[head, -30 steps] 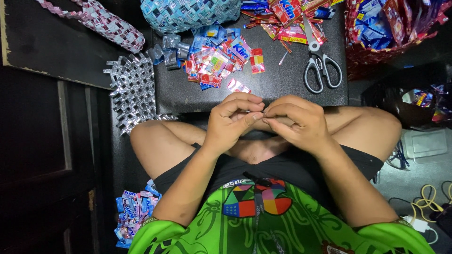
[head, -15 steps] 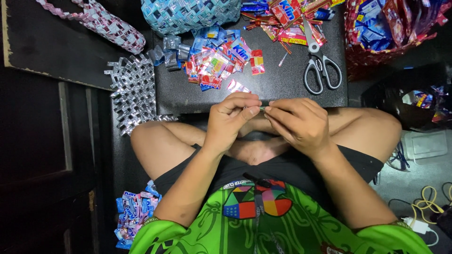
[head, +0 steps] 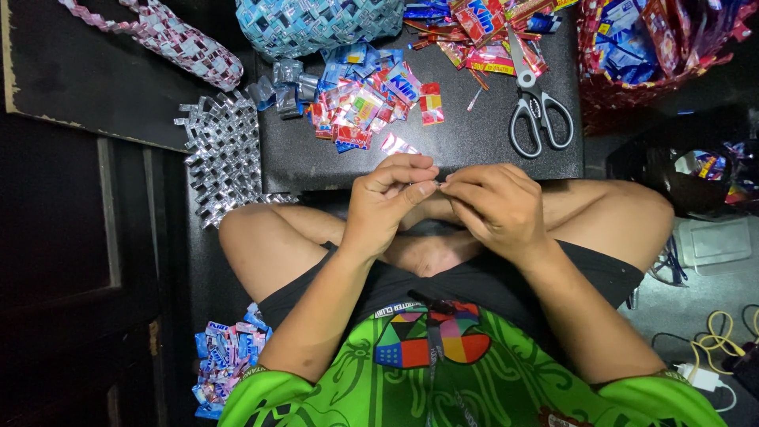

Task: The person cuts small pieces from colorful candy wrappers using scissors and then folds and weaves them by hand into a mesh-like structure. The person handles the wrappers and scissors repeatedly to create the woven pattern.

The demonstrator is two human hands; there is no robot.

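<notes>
The person sits cross-legged behind a low dark counter (head: 474,150), both forearms coming up from the lap and bent so the two hands meet in front of the knees, just at the counter's near edge. The left hand (head: 387,202) is curled, knuckles up, its thumb and forefinger pinched on one end of a small folded wrapper strip (head: 437,185); the right hand (head: 494,207) is curled the same way and pinches the other end, so the fingertips of both nearly touch over the strip. The strip itself is mostly hidden between the fingers, only a thin pale sliver showing. On the counter beyond the hands lie a loose pile of bright wrappers (head: 364,99), a single folded pink piece (head: 395,145) just beside the left knuckles, and a pair of scissors (head: 538,111) with white handles, well apart to the right. A silvery woven mat (head: 225,158) hangs off the counter's left edge, a blue woven basket (head: 316,24) stands at the far side, and a small heap of wrappers (head: 225,360) lies on the floor by the left elbow. Against half a second ago the hands have drawn slightly closer together and the left fingers have closed further over the strip; everything on the counter lies as it did.
</notes>
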